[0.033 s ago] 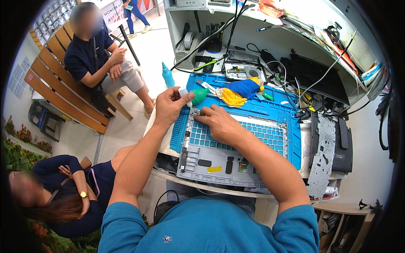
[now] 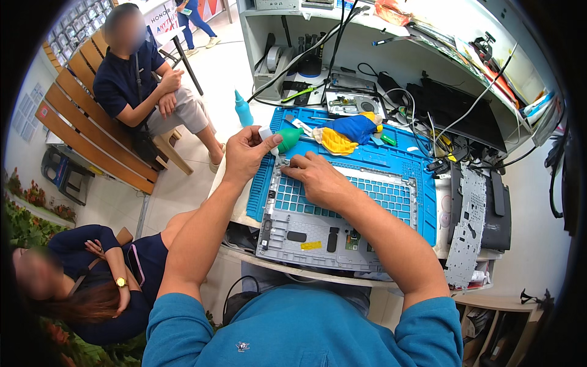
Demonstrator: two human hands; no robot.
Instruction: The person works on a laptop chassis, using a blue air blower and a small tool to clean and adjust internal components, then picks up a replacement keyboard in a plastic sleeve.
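Grey laptop frame (image 2: 318,235) flat on blue repair mat (image 2: 422,183), near edge of bench (image 2: 244,214). Left hand (image 2: 247,153) up at frame's far left corner, fingers pinched shut on small white-capped bottle (image 2: 266,134), nozzle down toward that corner; right hand (image 2: 315,177) just beside, flat on frame's top edge, fingertips pressing, gripping nothing. Green blower bulb (image 2: 289,138) just beyond frame, yellow-and-blue cloth (image 2: 342,134) further back on mat.

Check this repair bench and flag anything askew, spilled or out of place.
Nothing is spilled. The grey laptop shell overhangs the near edge of the blue mat, and a perforated metal plate sticks out past the bench edge. The left hand holds a small white bottle; the right hand presses on the shell.
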